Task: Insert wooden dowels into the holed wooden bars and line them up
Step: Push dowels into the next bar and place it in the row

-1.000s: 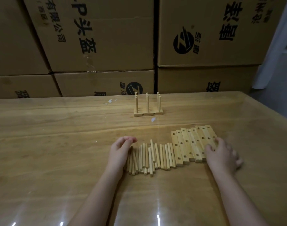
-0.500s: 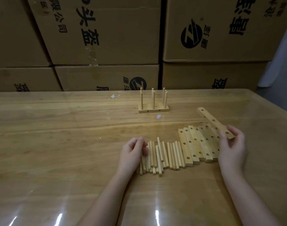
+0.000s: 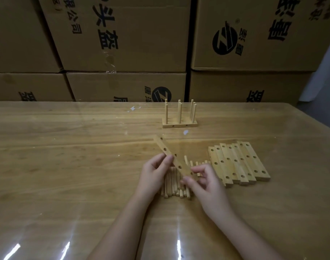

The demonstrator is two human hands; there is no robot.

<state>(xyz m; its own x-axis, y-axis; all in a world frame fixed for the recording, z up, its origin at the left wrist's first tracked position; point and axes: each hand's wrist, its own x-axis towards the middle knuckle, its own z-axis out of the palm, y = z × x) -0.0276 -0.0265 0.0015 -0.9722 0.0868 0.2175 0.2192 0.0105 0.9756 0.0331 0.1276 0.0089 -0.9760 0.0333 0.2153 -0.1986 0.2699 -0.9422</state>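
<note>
I hold one holed wooden bar (image 3: pixel 165 145) tilted in the air above the loose dowels (image 3: pixel 172 185). My right hand (image 3: pixel 204 182) pinches its near end, and my left hand (image 3: pixel 154 173) grips its middle with the thumb on top. The dowels lie side by side on the table, partly hidden under both hands. A row of several more holed bars (image 3: pixel 237 162) lies flat to the right of the dowels. Farther back stands a finished piece (image 3: pixel 179 125): bars with several upright dowels in them.
The wooden table (image 3: pixel 66 166) has a glossy surface with light glare near its front edge. Stacked cardboard boxes (image 3: pixel 123 44) form a wall right behind the table's far edge. The table's right edge runs diagonally at the far right.
My right hand has lifted a bar from the row and carried it left over the dowels. My left hand has risen from the dowels and taken hold of that bar.
</note>
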